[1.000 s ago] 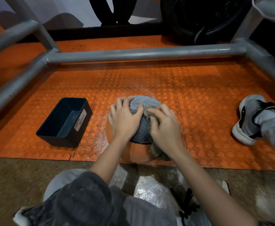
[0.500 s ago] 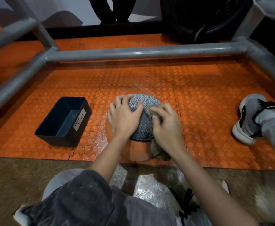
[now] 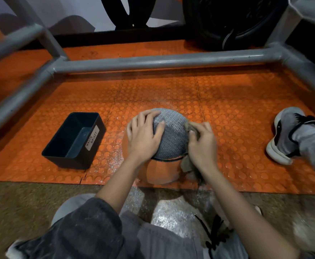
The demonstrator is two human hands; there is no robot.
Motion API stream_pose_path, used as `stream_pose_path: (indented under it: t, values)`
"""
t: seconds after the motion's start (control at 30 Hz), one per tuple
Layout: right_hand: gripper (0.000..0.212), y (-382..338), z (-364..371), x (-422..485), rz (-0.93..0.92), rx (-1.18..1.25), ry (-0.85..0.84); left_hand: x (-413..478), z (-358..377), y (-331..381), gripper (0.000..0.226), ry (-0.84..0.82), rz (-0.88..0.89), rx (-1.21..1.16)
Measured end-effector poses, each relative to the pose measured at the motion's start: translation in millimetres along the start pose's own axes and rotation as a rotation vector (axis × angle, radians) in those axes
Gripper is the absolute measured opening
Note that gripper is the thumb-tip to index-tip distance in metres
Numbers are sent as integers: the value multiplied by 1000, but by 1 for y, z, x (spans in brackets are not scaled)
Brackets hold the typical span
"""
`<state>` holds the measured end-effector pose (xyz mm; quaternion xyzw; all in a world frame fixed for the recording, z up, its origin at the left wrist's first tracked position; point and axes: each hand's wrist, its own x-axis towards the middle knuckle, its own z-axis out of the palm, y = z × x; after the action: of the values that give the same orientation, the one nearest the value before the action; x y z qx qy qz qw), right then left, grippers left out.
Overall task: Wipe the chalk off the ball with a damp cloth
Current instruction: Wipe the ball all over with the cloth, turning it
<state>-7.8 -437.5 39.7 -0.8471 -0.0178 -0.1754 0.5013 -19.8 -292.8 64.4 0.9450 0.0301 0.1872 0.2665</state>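
Observation:
An orange ball with a grey textured panel sits on the orange studded mat, right in front of me. My left hand lies spread over the ball's left side, fingers resting on the grey panel. My right hand grips a crumpled grey-brown cloth and presses it against the ball's right side. A fold of the cloth hangs below my wrist; the rest is hidden under my fingers.
A dark bin labelled waste basket stands to the left of the ball. A grey metal pipe frame runs across the back and down both sides. My shoe rests on the mat at the right. Black tyres stand behind.
My right hand has slid with the cloth from the top middle of the grey panel out to the ball's right side. My left hand has stayed in place.

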Motion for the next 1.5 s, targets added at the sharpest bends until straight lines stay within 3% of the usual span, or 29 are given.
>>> stream_pose_path:
  t: [0.13,0.27,0.37,0.43,0.63,0.77,0.93,1.03,1.2,1.27,1.4,1.5]
  values:
    - [28,-17,3,-13,-245,-15,-50,2,-3,-7,46,-16,-9,-69]
    - [26,16,-5,-4,-60,42,26,-1,-3,-2,51,-13,5,-82]
    - [27,34,-11,2,105,51,-9,-4,-1,1,49,-2,19,-40]
    - [27,27,-10,1,115,29,2,-5,0,0,46,5,12,-21]
    - [26,-26,1,-19,-254,-10,-77,-4,-1,-3,44,17,-9,-62]
    - [26,0,-9,0,-43,79,-18,-7,-1,-1,51,13,20,-72]
    - [29,38,-14,4,214,58,-65,-14,1,-2,55,48,26,-84]
    - [28,19,-11,5,169,64,-35,-17,1,0,58,68,7,-78]
    - [25,-21,-3,0,-168,48,-127,-16,1,0,46,38,9,-142]
    - [26,-10,-9,6,-120,58,-129,-14,-1,-4,45,13,32,-209]
    - [29,15,-24,17,149,44,-145,-13,-8,-6,45,-49,43,-290]
    - [28,1,-20,15,104,47,-163,-15,-13,-3,50,-101,22,-350]
